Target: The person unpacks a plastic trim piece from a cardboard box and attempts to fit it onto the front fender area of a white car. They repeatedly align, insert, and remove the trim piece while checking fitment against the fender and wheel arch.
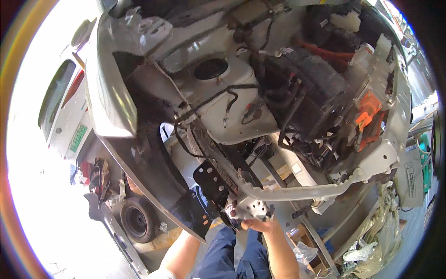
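Observation:
My left forearm [180, 253] reaches up behind the lower edge of the silver fender [123, 160]. The left hand is mostly hidden by the fender and a black plate with round holes [210, 182]; its fingers cannot be made out clearly. My right hand [259, 226] is at the lower edge of a pale metal bracket [257, 208] with several holes, at the front end of the car body. Its thumb lies across toward the black plate, and the other fingers curl behind the bracket, partly hidden.
The stripped engine bay holds a dark unit [316, 83], loose wiring and an orange connector [368, 109]. A bare front crossbar [306, 193] spans before me. A wheel [138, 219] lies at the left, a cardboard box [309, 246] and plastic sheeting [371, 237] at the right.

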The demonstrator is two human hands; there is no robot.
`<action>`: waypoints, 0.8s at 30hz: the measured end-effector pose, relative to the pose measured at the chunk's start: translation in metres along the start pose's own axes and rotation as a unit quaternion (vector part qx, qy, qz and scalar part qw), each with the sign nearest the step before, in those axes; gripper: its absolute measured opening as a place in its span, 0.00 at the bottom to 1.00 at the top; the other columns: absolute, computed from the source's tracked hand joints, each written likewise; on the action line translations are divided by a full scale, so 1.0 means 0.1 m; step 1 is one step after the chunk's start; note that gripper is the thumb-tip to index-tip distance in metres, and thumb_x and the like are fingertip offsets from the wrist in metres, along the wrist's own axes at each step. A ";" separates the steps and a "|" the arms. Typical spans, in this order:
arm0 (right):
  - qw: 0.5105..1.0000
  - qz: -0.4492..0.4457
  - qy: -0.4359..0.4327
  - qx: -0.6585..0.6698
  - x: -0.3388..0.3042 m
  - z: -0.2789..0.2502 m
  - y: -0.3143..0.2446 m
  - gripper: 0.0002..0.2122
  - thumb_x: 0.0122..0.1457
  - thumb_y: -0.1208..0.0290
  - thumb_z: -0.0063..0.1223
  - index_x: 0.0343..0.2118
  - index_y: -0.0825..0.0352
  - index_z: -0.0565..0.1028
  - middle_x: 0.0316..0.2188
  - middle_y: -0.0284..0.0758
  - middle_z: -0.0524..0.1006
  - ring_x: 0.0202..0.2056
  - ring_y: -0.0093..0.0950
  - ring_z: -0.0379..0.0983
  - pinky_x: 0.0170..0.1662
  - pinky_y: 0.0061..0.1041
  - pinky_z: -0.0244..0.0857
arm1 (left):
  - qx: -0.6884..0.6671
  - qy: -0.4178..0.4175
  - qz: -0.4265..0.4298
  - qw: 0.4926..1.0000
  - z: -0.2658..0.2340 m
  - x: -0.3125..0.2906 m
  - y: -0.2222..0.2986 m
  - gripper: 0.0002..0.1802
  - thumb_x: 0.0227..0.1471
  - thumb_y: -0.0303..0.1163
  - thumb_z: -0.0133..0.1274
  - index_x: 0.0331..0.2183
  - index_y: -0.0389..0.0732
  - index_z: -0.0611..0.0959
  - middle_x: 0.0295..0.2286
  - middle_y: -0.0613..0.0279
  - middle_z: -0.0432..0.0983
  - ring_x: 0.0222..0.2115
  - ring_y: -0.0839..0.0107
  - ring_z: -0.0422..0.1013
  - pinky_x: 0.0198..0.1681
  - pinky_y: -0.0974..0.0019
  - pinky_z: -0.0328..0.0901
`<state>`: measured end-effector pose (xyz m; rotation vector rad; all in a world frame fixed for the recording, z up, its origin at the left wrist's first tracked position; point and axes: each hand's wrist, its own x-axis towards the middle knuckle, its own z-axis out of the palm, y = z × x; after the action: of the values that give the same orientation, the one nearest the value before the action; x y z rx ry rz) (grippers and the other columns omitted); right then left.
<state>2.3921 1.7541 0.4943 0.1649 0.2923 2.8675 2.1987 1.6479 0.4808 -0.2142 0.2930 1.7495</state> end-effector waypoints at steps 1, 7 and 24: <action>0.999 0.015 0.016 0.029 0.02 -0.04 -0.04 0.32 0.54 0.52 0.55 0.59 0.61 0.61 0.55 0.45 0.64 0.55 0.48 0.62 0.41 0.40 0.74 | -0.002 -0.003 0.006 1.000 0.00 0.00 -0.01 0.15 0.47 0.39 0.53 0.38 0.44 0.78 0.29 0.67 0.74 0.27 0.71 0.65 0.33 0.66 0.58; 0.997 0.027 0.068 -0.034 -0.14 -0.13 -0.07 0.32 0.55 0.48 0.50 0.58 0.61 0.61 0.55 0.42 0.65 0.53 0.45 0.64 0.50 0.47 0.66 | -0.008 -0.014 0.027 1.000 -0.04 -0.02 -0.07 0.14 0.50 0.40 0.50 0.37 0.44 0.79 0.28 0.67 0.74 0.27 0.71 0.65 0.32 0.66 0.58; 0.873 -0.117 0.310 -0.357 -0.20 0.03 0.17 0.19 0.62 0.60 0.48 0.53 0.64 0.67 0.48 0.28 0.71 0.47 0.15 0.65 0.47 0.15 0.58 | -0.028 -0.007 -0.017 0.999 0.07 0.01 -0.05 0.15 0.55 0.41 0.44 0.37 0.43 0.78 0.28 0.66 0.73 0.28 0.70 0.66 0.32 0.67 0.59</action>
<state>2.4078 1.7330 0.4996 -0.8691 -0.6055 2.4915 2.2031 1.6521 0.4871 -0.2463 0.2304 1.7264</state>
